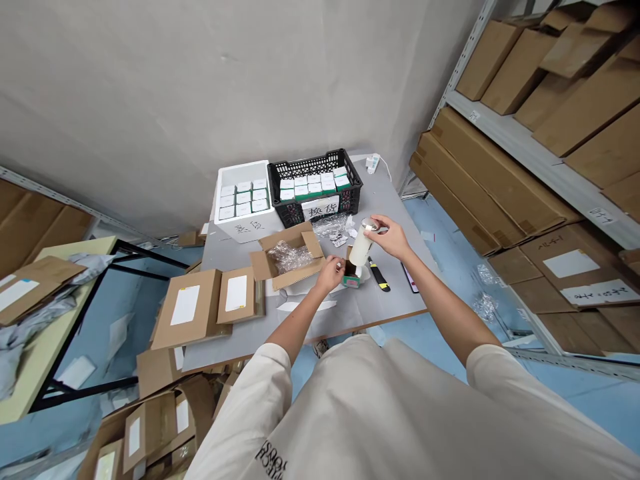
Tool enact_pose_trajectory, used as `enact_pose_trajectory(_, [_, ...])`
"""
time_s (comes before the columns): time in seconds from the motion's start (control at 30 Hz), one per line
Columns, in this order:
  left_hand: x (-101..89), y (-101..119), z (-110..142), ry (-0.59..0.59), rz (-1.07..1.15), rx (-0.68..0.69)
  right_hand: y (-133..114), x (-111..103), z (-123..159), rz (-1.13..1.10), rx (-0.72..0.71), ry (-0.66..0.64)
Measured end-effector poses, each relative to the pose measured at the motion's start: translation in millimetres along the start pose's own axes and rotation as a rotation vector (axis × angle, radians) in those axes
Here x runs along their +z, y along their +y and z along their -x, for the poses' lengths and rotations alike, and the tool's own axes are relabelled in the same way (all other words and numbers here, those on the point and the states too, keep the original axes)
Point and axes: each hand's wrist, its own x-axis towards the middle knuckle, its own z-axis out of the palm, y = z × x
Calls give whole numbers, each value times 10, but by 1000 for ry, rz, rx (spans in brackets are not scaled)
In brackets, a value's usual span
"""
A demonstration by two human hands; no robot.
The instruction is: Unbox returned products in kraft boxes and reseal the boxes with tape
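Between the fingers of my right hand (391,235) is a pale bottle with a silvery cap (361,248), gripped near its top and tilted. Its lower end is at the opening of a small green box (351,281) on the table. My left hand (331,273) is closed at the left side of that box, fingers at its upper edge; the exact hold is partly hidden. Just right of the box lies a black and yellow utility knife (379,275). An open cardboard box (299,275) with bubble wrap (290,257) inside stands left of my left hand.
A white foam box (254,229) and a black crate (357,193), both holding rows of small white-topped boxes, stand at the table's back. Closed cartons (186,307) sit at the left edge. A phone (410,277) lies right. Shelves of cartons (493,180) flank the right side.
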Motion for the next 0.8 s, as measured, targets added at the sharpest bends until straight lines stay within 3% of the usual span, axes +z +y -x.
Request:
enact_pose_trajectory(0.3, [111, -46, -39, 54, 124, -93, 76, 162, 62, 16, -15, 1])
enact_pose_trajectory(0.43, [174, -81, -94, 66, 271, -224, 137, 201, 123, 25, -10, -4])
enact_pose_trajectory(0.57, [231, -120, -132, 90, 310, -328, 182, 175, 191, 71, -1, -22])
enact_pose_trajectory(0.8, [299, -128, -141, 104, 321, -349, 245, 122, 327, 278, -89, -49])
